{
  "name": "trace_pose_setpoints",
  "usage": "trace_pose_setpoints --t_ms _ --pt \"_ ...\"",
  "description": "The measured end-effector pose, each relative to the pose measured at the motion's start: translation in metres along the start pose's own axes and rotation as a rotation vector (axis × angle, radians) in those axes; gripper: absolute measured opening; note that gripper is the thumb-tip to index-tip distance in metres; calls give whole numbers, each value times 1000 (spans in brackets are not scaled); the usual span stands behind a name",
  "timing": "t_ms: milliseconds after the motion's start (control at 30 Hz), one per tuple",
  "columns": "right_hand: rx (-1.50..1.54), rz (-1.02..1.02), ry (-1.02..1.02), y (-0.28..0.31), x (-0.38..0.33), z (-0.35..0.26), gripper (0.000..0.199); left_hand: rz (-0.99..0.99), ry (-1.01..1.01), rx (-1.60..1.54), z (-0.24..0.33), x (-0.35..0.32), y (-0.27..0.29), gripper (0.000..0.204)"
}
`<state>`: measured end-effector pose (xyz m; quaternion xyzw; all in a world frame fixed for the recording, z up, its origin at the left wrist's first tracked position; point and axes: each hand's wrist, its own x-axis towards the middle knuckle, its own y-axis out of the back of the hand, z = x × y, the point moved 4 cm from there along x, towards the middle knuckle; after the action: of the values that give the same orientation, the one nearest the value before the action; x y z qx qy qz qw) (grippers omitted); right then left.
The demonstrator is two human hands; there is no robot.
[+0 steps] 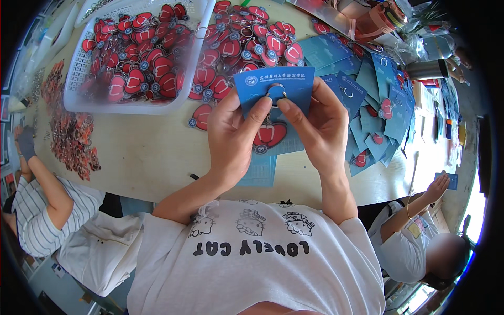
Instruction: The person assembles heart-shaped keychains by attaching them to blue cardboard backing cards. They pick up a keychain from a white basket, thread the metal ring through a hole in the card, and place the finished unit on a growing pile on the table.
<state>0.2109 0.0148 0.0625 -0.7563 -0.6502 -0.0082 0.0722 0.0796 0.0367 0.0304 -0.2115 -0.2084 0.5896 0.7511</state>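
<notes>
Both my hands hold a blue backing card (252,84) upright over the table. A metal ring (277,92) shows at a cut-out in the card's middle, and a red keychain charm (270,135) with a small blue disc dangles below it. My left hand (231,131) pinches the card's left side, its thumb against the ring. From the other side my right hand (320,123) grips the card, thumb tip also on the ring. Under my hands lies a blue card (260,170) on the table. What the fingers behind the card do is hidden.
A white plastic basket (126,108) full of red keychains stands at the upper left, with more keychains (231,48) heaped beside it. Carded keychains (375,113) pile up on the right. Orange-red small parts (73,131) lie far left. Two people sit at either side.
</notes>
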Motion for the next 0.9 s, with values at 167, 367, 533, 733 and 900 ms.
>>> trace_pose_setpoints --t_ms 167,367,533,733,900 --pt "51 -31 -56 20 -2 14 31 -94 88 98 -8 -3 1 20" --pt "-314 238 -137 136 -17 5 49 -91 -409 1497 20 -24 47 44" --pt "-1557 363 225 137 -13 8 54 -59 -112 1700 5 -31 59 54" --pt "-1500 215 407 111 -10 26 45 -15 -98 1490 -8 -29 58 53" --pt "-1417 125 435 111 -10 45 44 -32 53 1442 -10 -28 52 41"
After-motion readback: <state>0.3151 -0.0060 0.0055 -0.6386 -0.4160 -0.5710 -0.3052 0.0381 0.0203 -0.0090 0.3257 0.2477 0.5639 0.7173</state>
